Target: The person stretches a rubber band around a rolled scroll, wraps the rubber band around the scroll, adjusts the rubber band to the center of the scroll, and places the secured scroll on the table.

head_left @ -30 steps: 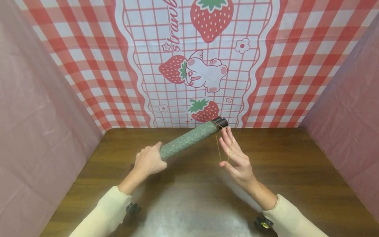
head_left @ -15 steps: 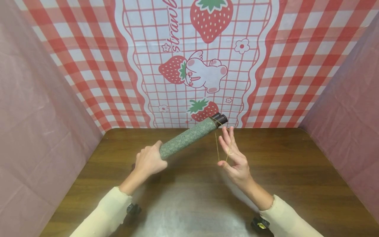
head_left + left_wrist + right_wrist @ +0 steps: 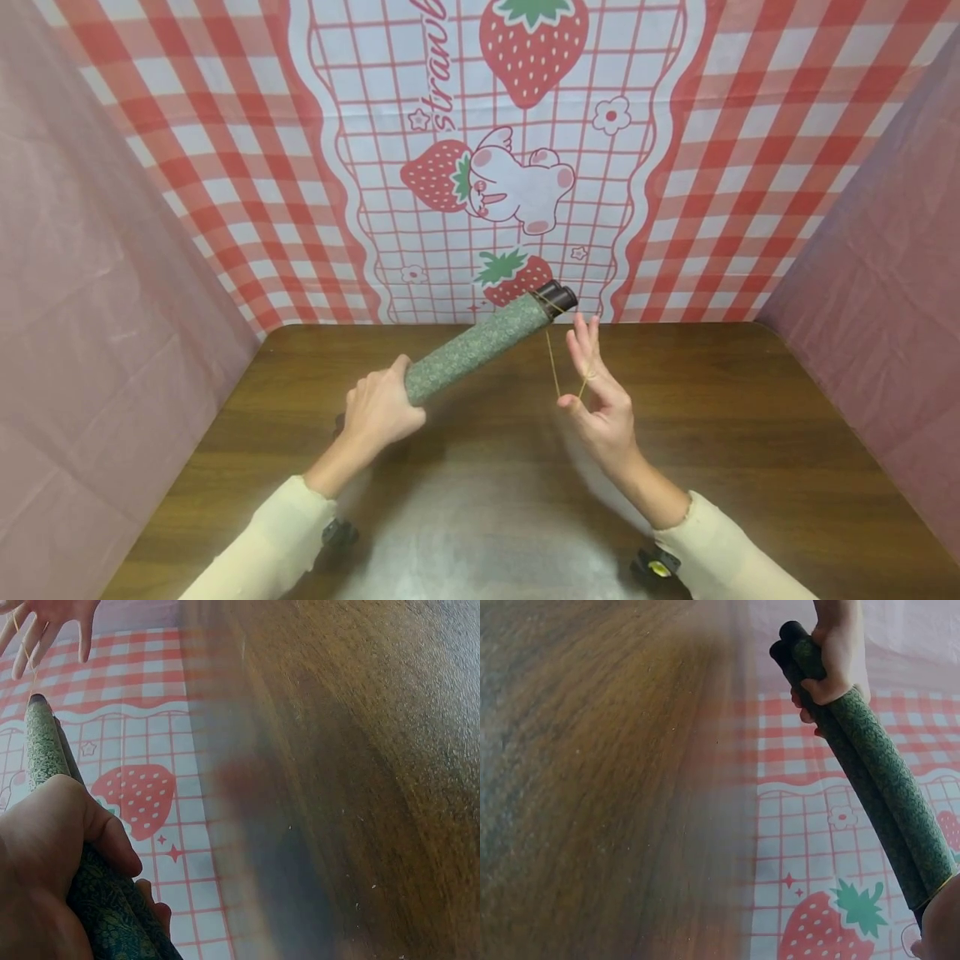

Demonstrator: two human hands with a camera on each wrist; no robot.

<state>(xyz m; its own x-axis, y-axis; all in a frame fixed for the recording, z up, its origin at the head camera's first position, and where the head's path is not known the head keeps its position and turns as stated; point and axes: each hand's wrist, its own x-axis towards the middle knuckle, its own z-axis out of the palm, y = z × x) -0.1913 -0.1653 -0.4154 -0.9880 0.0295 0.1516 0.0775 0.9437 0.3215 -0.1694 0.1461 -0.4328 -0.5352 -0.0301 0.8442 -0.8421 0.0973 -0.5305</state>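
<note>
My left hand (image 3: 381, 404) grips the near end of a green patterned scroll (image 3: 480, 348), made of two rolls lying side by side with dark rod ends. It is held tilted above the table, far end up and to the right. Around that far end runs a thin yellowish rubber band (image 3: 553, 365). Spread fingers and thumb of my right hand (image 3: 609, 421) stretch the band out into a loop beside the scroll's tip. In the right wrist view, the scroll (image 3: 889, 799) shows both rolls along their length, and the right hand is mostly cut off.
A brown wooden table (image 3: 465, 500) lies below both hands. Behind it hangs a red-and-white checked cloth (image 3: 720, 167) with strawberry prints. Pink cloth walls (image 3: 97, 333) close in the left and right sides.
The far end of the scroll has risen slightly. My right hand has shifted a little up, and its fingertips stand slightly farther from the scroll's end. The left hand's grip looks the same.
</note>
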